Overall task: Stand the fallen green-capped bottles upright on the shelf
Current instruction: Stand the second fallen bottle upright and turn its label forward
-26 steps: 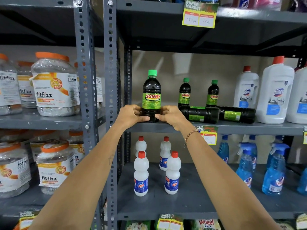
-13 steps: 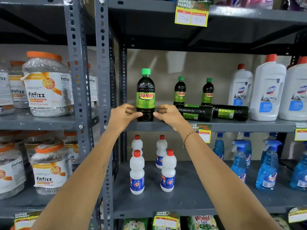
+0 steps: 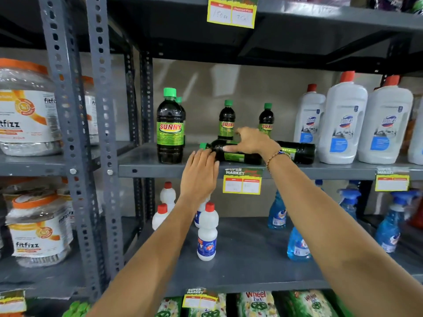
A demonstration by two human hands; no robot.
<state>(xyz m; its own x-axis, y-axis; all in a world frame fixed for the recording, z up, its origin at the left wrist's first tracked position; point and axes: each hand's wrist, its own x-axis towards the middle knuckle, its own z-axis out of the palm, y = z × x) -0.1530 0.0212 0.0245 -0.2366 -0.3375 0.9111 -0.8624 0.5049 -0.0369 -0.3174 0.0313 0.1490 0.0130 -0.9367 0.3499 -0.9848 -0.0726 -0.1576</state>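
A dark green-capped "SUNNY" bottle (image 3: pixel 170 126) stands upright at the left front of the grey middle shelf (image 3: pixel 160 171), a second one just behind it. Two more upright ones (image 3: pixel 226 121) (image 3: pixel 266 118) stand at the back. A fallen bottle (image 3: pixel 238 156) lies on its side, cap pointing left, and a second fallen bottle (image 3: pixel 301 152) lies to its right. My left hand (image 3: pixel 201 175) is open, its fingertips touching the first fallen bottle's neck. My right hand (image 3: pixel 254 143) arches over that bottle's body with fingers spread, not closed on it.
White red-capped detergent jugs (image 3: pixel 342 120) stand at the shelf's right. Small white bottles (image 3: pixel 207 234) and blue spray bottles (image 3: pixel 297 245) fill the shelf below. Orange-lidded jars (image 3: pixel 27 110) sit in the left bay behind perforated uprights (image 3: pixel 103 133). A price tag (image 3: pixel 242 181) hangs on the shelf edge.
Both hands let go of the upright bottle at the left and moved right to the nearest fallen bottle. The view shifted closer and slightly right.
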